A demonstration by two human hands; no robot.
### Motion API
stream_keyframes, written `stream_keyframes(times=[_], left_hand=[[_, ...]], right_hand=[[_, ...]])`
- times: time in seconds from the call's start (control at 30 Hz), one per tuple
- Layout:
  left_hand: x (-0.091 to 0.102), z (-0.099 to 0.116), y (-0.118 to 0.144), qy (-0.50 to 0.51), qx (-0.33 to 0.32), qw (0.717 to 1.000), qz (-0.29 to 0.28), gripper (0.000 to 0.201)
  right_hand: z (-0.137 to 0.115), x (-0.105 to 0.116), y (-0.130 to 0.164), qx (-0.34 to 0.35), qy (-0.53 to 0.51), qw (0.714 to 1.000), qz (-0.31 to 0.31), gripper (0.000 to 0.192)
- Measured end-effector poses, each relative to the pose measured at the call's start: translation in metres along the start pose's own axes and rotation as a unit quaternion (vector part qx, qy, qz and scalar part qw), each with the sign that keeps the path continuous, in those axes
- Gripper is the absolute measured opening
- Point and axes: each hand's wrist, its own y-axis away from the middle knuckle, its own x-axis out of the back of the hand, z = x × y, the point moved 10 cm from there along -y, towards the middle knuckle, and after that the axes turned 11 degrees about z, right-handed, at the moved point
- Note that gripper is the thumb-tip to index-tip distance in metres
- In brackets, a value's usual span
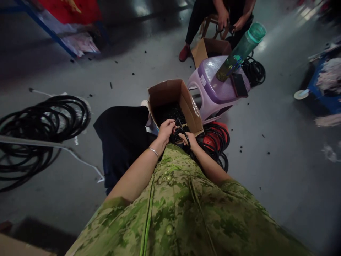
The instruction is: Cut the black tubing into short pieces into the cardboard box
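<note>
Grey concrete floor (279, 170) runs to a far co-worker (226, 17) seated behind a lilac stool (213, 92) carrying a bottle (241, 51), with black hose coils (39, 135) lying at the left. Near the lap, an open box (173, 103) of small black pieces leans toward the person, probably for easy reach. At its near edge the left hand (165, 131) curls loosely among the pieces, while the right hand (190, 139) pinches a thin black hose (183, 133) arching far-left to near-right.
</note>
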Motion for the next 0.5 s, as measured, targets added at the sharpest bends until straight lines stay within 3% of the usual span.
stream_keyframes(times=[0.17, 0.5], left_hand=[[-0.003, -0.003, 0.003, 0.005, 0.009, 1.000, -0.009, 0.008], [-0.007, 0.000, 0.006, -0.007, -0.006, 0.999, -0.037, 0.010]], right_hand=[[-0.009, 0.001, 0.007, -0.009, -0.055, 0.997, -0.055, 0.051], [-0.015, 0.018, 0.021, -0.004, -0.019, 0.997, -0.072, 0.052]])
